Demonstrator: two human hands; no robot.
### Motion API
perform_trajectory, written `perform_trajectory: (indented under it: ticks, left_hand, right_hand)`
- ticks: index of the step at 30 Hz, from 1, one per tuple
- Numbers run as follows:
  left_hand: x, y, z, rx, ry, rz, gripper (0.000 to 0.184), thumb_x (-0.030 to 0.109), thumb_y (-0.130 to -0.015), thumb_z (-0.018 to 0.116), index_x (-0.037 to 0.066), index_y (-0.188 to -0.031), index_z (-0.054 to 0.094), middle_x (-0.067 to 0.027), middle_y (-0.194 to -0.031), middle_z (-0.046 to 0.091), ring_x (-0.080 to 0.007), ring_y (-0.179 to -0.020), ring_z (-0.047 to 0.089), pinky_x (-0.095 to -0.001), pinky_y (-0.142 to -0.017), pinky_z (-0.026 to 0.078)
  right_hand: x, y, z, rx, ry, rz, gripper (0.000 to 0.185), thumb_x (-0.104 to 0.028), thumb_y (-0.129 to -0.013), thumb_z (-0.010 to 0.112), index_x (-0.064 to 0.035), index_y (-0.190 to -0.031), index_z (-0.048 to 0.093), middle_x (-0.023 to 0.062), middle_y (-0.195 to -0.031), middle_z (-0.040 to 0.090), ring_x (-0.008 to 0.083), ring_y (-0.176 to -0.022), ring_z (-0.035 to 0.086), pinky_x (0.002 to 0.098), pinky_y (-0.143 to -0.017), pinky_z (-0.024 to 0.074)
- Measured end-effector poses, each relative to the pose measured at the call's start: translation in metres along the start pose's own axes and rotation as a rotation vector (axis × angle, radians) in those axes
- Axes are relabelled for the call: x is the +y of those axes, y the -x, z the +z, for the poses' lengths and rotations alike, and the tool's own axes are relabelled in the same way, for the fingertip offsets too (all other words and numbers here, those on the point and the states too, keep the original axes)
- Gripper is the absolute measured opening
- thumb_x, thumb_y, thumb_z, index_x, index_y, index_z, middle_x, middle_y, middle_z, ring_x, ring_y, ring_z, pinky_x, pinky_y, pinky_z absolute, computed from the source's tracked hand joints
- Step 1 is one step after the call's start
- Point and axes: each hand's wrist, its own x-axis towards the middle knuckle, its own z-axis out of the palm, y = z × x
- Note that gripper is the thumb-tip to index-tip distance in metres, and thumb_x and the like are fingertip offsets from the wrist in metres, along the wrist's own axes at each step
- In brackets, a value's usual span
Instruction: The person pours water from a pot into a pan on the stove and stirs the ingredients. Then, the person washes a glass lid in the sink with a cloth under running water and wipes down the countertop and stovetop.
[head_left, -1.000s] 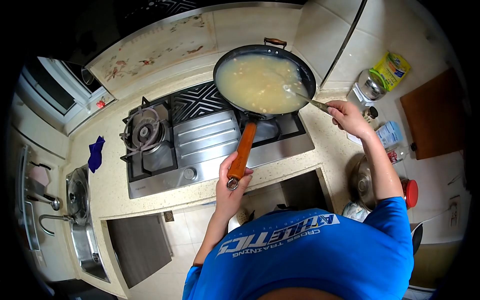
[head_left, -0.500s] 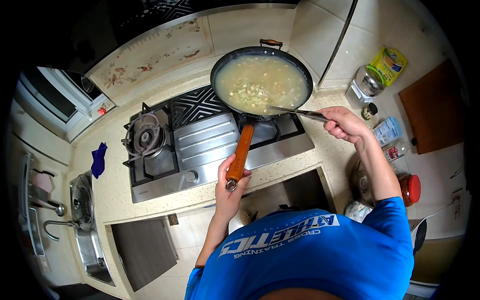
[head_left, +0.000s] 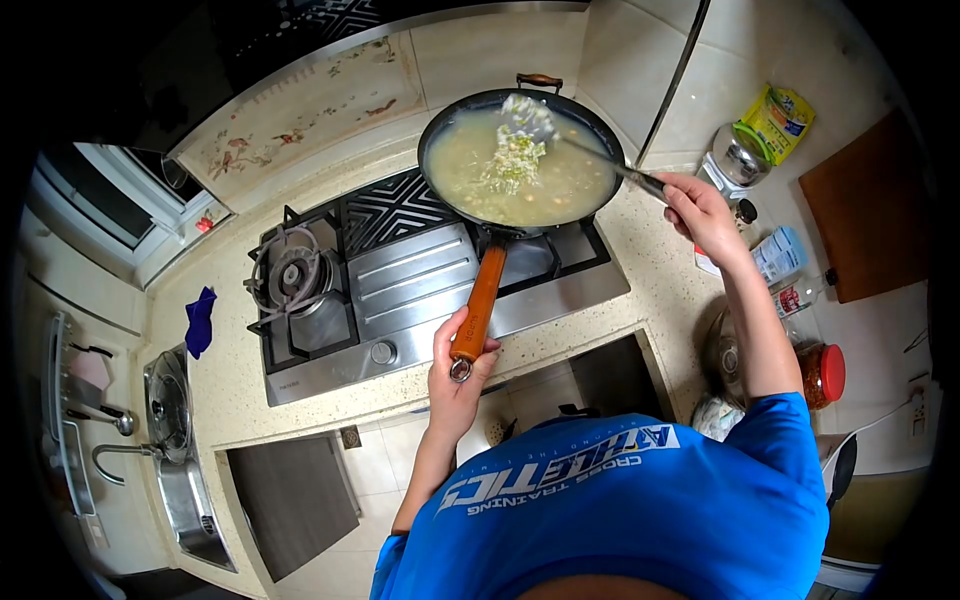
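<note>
A dark wok [head_left: 455, 200] stands on the right burner, full of pale, cloudy soup [head_left: 570, 190] with small pieces in it. My left hand [head_left: 460, 375] is wrapped round the end of the wok's orange-brown wooden handle [head_left: 482, 300]. In my right hand [head_left: 700, 215] is the dark handle of a metal ladle [head_left: 600, 155], reaching in over the wok's right rim. The ladle's head is above the soup near the far side, and chopped green and white food [head_left: 515, 160] spills from it into the middle of the wok.
At the left of the stove [head_left: 415, 275] is a bare burner [head_left: 292, 275]. A purple cloth [head_left: 200, 322] lies near the sink [head_left: 190, 500]. On the right stand a red-lidded jar [head_left: 822, 375], a glass bottle [head_left: 797, 297], a yellow bag [head_left: 778, 122] and a brown board [head_left: 860, 225].
The ladle has dipped into the near part of the soup and then risen to the far side, lifting chopped food. My right hand has moved with it. My left hand stays on the handle.
</note>
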Motion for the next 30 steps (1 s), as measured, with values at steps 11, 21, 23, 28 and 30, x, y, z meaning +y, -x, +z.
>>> perform_trajectory:
  ticks: [11, 21, 23, 28, 30]
  left_hand:
    - [0.004, -0.001, 0.000, 0.004, -0.015, -0.028, 0.051, 0.008, -0.086, 0.054, 0.006, -0.130, 0.029, -0.0112, -0.096, 0.055, -0.0170, -0.091, 0.054, -0.0311, -0.081, 0.045]
    - [0.000, 0.000, -0.003, -0.017, 0.024, -0.027, 0.055, 0.008, -0.085, 0.057, 0.009, -0.132, 0.029, -0.0092, -0.098, 0.056, -0.0151, -0.093, 0.056, -0.0273, -0.078, 0.045]
    - [-0.002, 0.000, -0.002, -0.018, 0.038, -0.023, 0.055, 0.008, -0.085, 0.057, 0.010, -0.132, 0.029, -0.0092, -0.098, 0.056, -0.0152, -0.093, 0.056, -0.0273, -0.078, 0.045]
    - [0.001, 0.001, 0.000, -0.009, 0.025, -0.025, 0.052, 0.012, -0.086, 0.054, 0.006, -0.131, 0.027, -0.0117, -0.096, 0.055, -0.0177, -0.090, 0.055, -0.0320, -0.081, 0.045]
    - [-0.001, 0.001, -0.002, -0.015, 0.031, -0.036, 0.054, 0.009, -0.085, 0.056, 0.008, -0.132, 0.027, -0.0106, -0.097, 0.055, -0.0164, -0.092, 0.055, -0.0298, -0.079, 0.045]
  right_hand:
    - [0.019, -0.039, 0.017, 0.362, 0.962, -0.423, 0.027, -0.016, -0.085, 0.048, -0.0021, -0.107, 0.055, 0.0233, -0.082, 0.060, 0.0385, -0.076, 0.058, 0.0426, -0.067, 0.0463]
    - [0.033, -0.057, 0.043, 0.089, 0.608, -0.273, 0.031, -0.017, -0.087, 0.050, 0.0046, -0.109, 0.054, 0.0083, -0.069, 0.058, 0.0120, -0.057, 0.052, 0.0268, -0.055, 0.0443]
    - [0.028, -0.053, 0.047, 0.035, 0.530, -0.205, 0.030, -0.018, -0.088, 0.049, 0.0041, -0.109, 0.055, 0.0054, -0.066, 0.056, 0.0090, -0.055, 0.050, 0.0247, -0.050, 0.0428]
    - [0.015, -0.033, 0.047, -0.088, 0.107, 0.059, 0.028, -0.016, -0.089, 0.046, 0.0015, -0.109, 0.054, -0.0012, -0.062, 0.051, 0.0051, -0.046, 0.042, 0.0190, -0.041, 0.0340]
    - [0.014, -0.027, 0.040, -0.124, 0.005, 0.131, 0.028, -0.016, -0.090, 0.045, 0.0004, -0.111, 0.053, -0.0023, -0.060, 0.048, 0.0040, -0.045, 0.039, 0.0180, -0.039, 0.0304]
